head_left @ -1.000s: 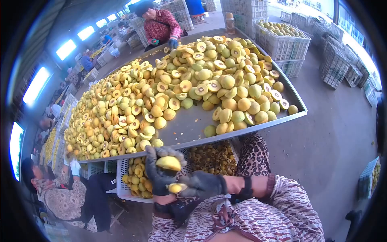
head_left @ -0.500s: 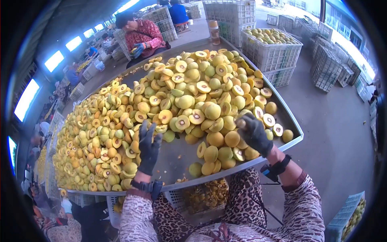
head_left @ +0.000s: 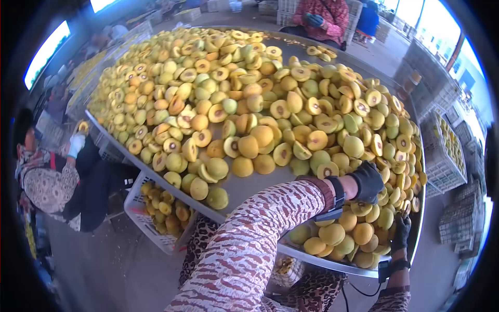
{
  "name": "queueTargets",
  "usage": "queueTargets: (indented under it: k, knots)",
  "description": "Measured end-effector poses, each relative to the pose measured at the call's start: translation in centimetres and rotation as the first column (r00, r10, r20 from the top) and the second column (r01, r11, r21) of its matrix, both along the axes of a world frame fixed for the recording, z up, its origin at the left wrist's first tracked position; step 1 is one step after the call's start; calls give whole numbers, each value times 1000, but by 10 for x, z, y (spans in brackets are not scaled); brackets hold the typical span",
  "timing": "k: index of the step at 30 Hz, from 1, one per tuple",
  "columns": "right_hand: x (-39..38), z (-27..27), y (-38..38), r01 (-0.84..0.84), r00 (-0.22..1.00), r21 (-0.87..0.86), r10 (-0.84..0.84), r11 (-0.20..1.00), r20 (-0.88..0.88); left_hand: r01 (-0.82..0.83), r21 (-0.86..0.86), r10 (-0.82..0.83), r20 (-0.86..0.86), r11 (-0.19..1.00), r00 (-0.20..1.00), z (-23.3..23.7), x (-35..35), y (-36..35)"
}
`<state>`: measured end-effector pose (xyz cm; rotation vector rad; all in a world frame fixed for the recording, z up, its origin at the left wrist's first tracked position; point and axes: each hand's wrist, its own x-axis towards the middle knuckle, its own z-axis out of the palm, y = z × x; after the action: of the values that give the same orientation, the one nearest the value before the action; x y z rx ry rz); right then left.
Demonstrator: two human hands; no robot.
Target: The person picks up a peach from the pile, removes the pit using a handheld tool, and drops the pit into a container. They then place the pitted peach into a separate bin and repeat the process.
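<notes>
1. Working between three and four o'clock with the black-gloved left hand, arm stretched across in a brown-and-white striped cloth sleeve; fingers bent down, but cannot tell how tightly, or on what.
2. Over to four o'clock with the black-gloved right hand, down beside the rim; again, cannot tell how far closed or whether gripping.
3. Touching round yellow-green fruit, whole and halved, heaped from ten through twelve to five. Cup low, press lightly, keep wrist straps out of the heap!
4. Look beneath: broad grey metal tray, bare just below centre.
5. Below, at eight: white plastic crate, fruit inside.
6. Out to nine: seated co-worker, white-gloved. At three: pale slatted plastic crates.
7. Farther, at one: red-patterned co-worker; at ten: bright rectangular window.
</notes>
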<state>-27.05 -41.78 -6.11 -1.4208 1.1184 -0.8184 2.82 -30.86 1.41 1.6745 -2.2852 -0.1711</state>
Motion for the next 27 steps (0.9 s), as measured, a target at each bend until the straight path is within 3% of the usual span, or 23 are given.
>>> queueTargets:
  k: [1,2,3,5,7,8,11,13,16,17,18,19,20,21,22,23,24,25,26,27]
  knots:
    - [12,-2,4,-20,998,43,17,999,65,-16,-29,15,-14,999,1000,-5,7,8]
    - [45,27,34,-117,980,153,89,981,178,-34,-23,34,-12,999,999,-3,17,20]
    - [55,16,38,-128,979,163,99,978,176,-87,-20,88,19,996,996,1,27,32]
    - [75,-22,44,-158,981,-213,178,964,78,-177,31,175,44,984,984,16,49,60]
    - [103,-35,44,-288,941,-514,139,808,-309,-215,-47,215,-5,975,977,10,72,82]
    - [143,16,79,-165,981,99,152,981,124,-276,-27,276,-1,961,961,17,83,99]
    - [190,25,109,-250,958,-57,256,967,133,-437,-121,437,-23,891,899,9,107,140]
    - [213,32,128,-297,947,-79,304,952,105,-476,-6,471,-136,879,872,12,124,167]
    - [228,52,157,-377,919,-333,303,864,-254,-560,-115,488,-369,820,791,-15,133,191]
    - [228,56,165,-425,899,-203,438,882,22,-509,-40,440,-448,860,779,-19,143,196]
    - [220,82,177,-428,904,-163,422,889,-72,-411,-200,213,-614,889,760,-38,163,195]
    - [207,79,169,-394,904,-284,425,874,52,-418,-155,155,-770,895,619,-17,169,218]
    - [183,85,162,-345,930,-292,367,892,23,-497,-422,187,-590,759,786,-4,192,240]
    - [152,90,149,-304,949,-297,316,905,-6,-649,-251,253,-774,719,580,-25,240,268]
    - [115,79,127,-236,971,-469,187,851,-151,-751,-265,335,-770,605,542,-15,264,305]
    - [73,66,109,-189,964,-628,22,755,-264,-827,-319,495,-682,462,539,-36,300,350]
    - [34,66,108,-173,860,-606,-181,776,-477,-747,-471,741,-250,469,623,-81,364,405]
    - [-5,69,109,-143,667,-591,-364,794,-650,-895,-214,620,-658,391,428,-101,375,439]
    - [-41,52,103,-123,575,-596,-433,793,-694,-653,-526,815,149,545,560,-142,435,488]
    - [-71,34,101,-103,471,-598,-490,795,-733,-914,-186,932,48,361,358,-112,392,479]
